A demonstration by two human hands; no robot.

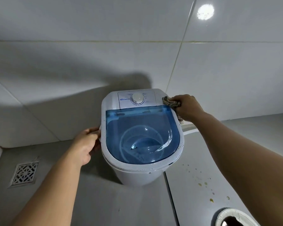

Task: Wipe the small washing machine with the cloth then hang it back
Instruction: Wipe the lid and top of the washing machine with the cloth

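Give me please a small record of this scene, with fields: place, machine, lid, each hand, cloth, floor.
place: tiled room, grey floor, pale wall tiles
machine: small white washing machine standing on the floor, round dial on its top panel
lid: blue see-through lid, closed
left hand: left hand grips the machine's left rim
right hand: right hand presses the cloth on the back right corner
cloth: bunched brownish cloth
floor: metal drain grate at left, yellowish spots at right
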